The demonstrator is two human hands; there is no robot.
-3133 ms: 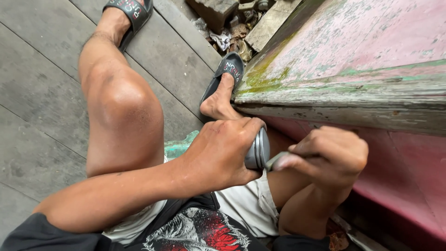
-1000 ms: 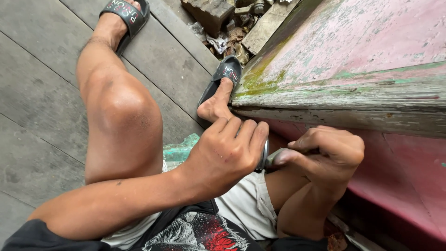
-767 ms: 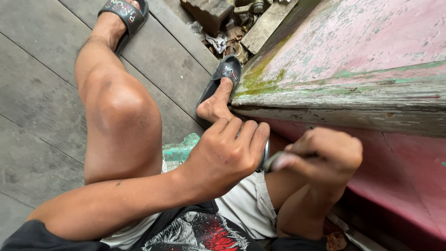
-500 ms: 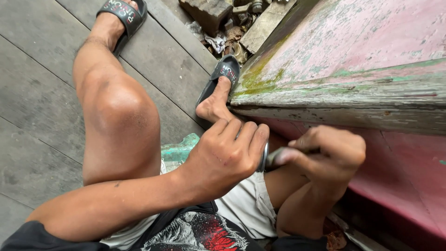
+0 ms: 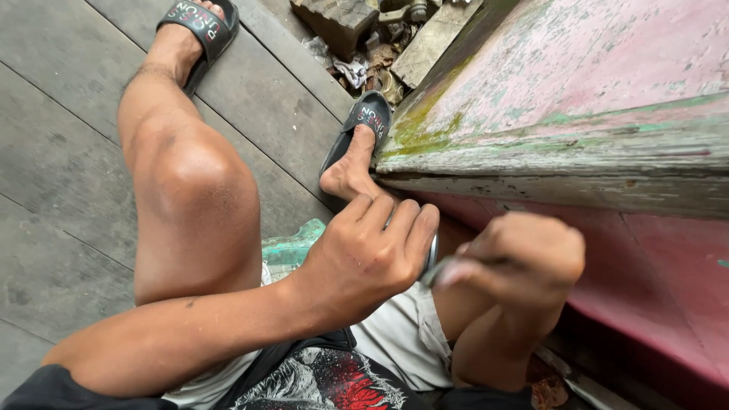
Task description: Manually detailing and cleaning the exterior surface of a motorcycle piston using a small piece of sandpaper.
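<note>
Barely anything has shifted since half a second ago: both hands sit at the same spot under the plank's edge, only the right hand (image 5: 524,258) is now smeared with motion blur, so it is working back and forth in short strokes. That hand is clenched around a slim tool (image 5: 444,267) whose pale tip pokes out toward the middle of the frame; what kind of tool it is I cannot tell. Left hand (image 5: 372,254), centre frame, is curled over a round grey metal object (image 5: 431,254), fingers draped across it so only a sliver of rim shows at its right side, just beside the tool tip. Compared with three seconds back, more of that rim was showing then; the fingers have closed further over it. Above, the weathered wooden plank (image 5: 577,114), pink paint flaking with green moss, fills the upper right. Bare knees rise lower left, black sandals (image 5: 364,121) rest on grey floorboards (image 5: 61,190), and rubble (image 5: 357,38) lies at the top centre.
</note>
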